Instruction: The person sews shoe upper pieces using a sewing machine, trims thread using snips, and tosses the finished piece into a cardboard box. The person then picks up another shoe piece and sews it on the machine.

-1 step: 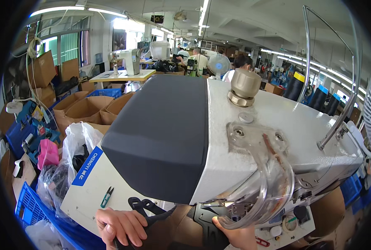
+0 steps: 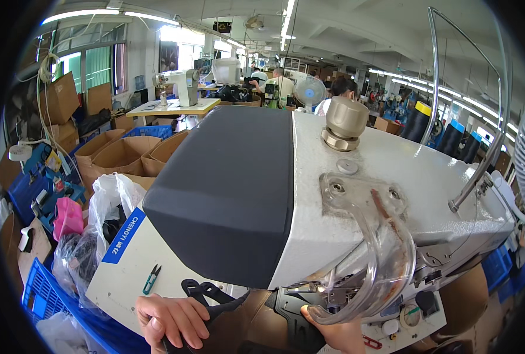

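Observation:
A black and brown sewn piece (image 2: 253, 321) with a moulded black panel and black looped ends lies under the head of a sewing machine (image 2: 327, 236). My left hand (image 2: 172, 321) is closed on its left side, fingers curled over the black edge. On the right, my right hand (image 2: 336, 335) grips the black panel, thumb on top and the other fingers mostly hidden. That thumb lies close to the lower end of a clear plastic guard (image 2: 365, 283). The machine's dark cover and the guard partly hide the stitching area.
Green-handled thread snips (image 2: 151, 279) lie on the table left of the machine. A blue crate (image 2: 41, 295) and plastic bags (image 2: 112, 197) stand beside the table's left edge. A red-handled tool (image 2: 371, 342) and a tape roll (image 2: 410, 316) are at right. Several people sit farther back.
Behind the clear guard, a small metal machine part shows higher than before. Both hands and the sewn piece have not visibly moved.

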### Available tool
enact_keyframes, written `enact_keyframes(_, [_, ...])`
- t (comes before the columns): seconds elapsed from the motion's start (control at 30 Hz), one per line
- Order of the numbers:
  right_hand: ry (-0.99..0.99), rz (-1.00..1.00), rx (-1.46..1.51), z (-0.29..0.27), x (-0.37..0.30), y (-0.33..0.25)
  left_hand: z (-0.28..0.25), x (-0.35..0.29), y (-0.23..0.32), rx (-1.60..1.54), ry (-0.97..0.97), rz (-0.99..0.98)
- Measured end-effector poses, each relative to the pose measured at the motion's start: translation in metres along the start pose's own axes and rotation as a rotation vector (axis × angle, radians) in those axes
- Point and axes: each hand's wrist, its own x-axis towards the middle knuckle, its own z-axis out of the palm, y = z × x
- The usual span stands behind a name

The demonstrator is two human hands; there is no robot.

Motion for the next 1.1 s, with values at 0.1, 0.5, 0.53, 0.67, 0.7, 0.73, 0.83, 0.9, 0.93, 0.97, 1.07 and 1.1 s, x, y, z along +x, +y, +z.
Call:
enact_keyframes(0.1, [0.009, -0.069, 0.007, 0.001, 0.005, 0.006, 0.003, 0.002, -0.001, 0.026, 0.008, -0.001])
enact_keyframes(0.5, [-0.016, -0.035, -0.375, -0.014, 0.008, 0.029, 0.002, 0.005, -0.013, 0.068, 0.107, -0.013])
enact_keyframes(0.53, [-0.011, -0.030, -0.377, -0.013, 0.009, 0.027, 0.003, 0.006, -0.015, 0.062, 0.105, -0.016])
enact_keyframes(0.67, [0.038, -0.291, -0.358, -0.005, 0.018, 0.008, 0.014, 0.008, -0.005, 0.098, 0.218, -0.030])
enact_keyframes(0.7, [0.047, -0.327, -0.319, -0.001, 0.018, 0.006, 0.018, 0.006, 0.002, 0.114, 0.276, -0.030])
enact_keyframes(0.73, [0.044, -0.332, -0.316, -0.002, 0.018, 0.022, 0.022, 0.007, 0.005, 0.121, 0.276, -0.027])
enact_keyframes(0.83, [0.041, -0.107, -0.282, -0.013, 0.015, 0.081, 0.019, 0.021, -0.019, 0.090, 0.424, -0.105])
enact_keyframes(0.9, [0.036, -0.105, -0.257, -0.011, 0.015, 0.086, 0.022, 0.022, -0.017, 0.108, 0.452, -0.108])
enact_keyframes(0.93, [0.035, -0.100, -0.236, -0.009, 0.015, 0.086, 0.024, 0.022, -0.017, 0.121, 0.481, -0.111])
enact_keyframes(0.97, [0.034, -0.095, -0.215, -0.008, 0.015, 0.086, 0.024, 0.021, -0.017, 0.125, 0.481, -0.110])
enact_keyframes(1.07, [0.044, -0.065, -0.167, -0.006, 0.012, 0.083, 0.022, 0.019, -0.017, 0.087, 0.504, -0.076])
enact_keyframes(1.1, [0.045, -0.057, -0.151, -0.005, 0.012, 0.082, 0.021, 0.019, -0.017, 0.075, 0.512, -0.083])
